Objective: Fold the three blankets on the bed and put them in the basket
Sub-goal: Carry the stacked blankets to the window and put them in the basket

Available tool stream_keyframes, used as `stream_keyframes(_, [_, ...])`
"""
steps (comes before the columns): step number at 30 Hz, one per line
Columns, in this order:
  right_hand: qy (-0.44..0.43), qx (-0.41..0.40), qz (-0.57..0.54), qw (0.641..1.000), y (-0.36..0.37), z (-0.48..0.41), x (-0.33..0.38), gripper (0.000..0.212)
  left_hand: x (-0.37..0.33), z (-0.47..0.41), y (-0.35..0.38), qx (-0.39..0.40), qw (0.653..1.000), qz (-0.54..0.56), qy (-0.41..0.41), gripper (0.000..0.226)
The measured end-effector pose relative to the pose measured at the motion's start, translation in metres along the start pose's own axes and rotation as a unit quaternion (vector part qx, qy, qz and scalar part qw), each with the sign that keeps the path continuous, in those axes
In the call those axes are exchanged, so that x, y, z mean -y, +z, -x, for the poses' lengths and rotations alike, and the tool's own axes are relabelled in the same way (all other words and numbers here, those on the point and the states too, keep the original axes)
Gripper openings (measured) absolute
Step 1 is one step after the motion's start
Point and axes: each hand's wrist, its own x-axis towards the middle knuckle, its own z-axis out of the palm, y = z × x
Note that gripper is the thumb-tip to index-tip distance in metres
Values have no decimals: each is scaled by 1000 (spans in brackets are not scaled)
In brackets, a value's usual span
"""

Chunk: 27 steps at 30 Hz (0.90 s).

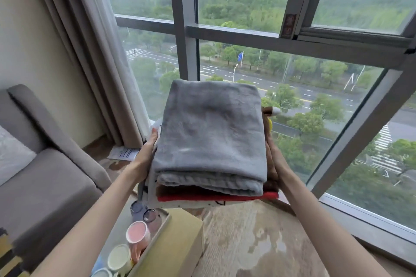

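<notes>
A stack of folded blankets is held up in the air in front of the window. The grey blanket (211, 132) lies on top. Under it shows a brown and red blanket (216, 197), and below that a white patterned blanket (180, 203). My left hand (147, 150) grips the stack's left side. My right hand (275, 159) grips the right side, partly hidden by brown fabric. No basket and no bed are in view.
A grey sofa (45, 177) with a pale cushion stands at the left. A low yellow table (175, 245) with a tray of cups (137, 235) sits below the stack. Curtain (94, 51) and floor-length window (292, 74) are ahead; patterned carpet (258, 243) covers the floor.
</notes>
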Motion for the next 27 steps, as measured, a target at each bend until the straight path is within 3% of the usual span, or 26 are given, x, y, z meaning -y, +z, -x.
stream_keyframes(7, [15, -24, 12, 1000, -22, -151, 37, 64, -38, -150, -4, 8, 1000, 12, -3, 63])
stream_keyframes(18, [62, 43, -35, 997, -30, -386, 47, 60, -70, -348, -36, -56, 998, 14, -11, 66])
stream_keyframes(22, [72, 82, -29, 994, -15, -439, 46, 60, -74, -384, -55, -98, 995, 27, -7, 59])
stream_keyframes(27, [105, 69, 16, 992, 2, -489, 23, 61, -81, -432, -83, -126, 991, 37, 6, 39])
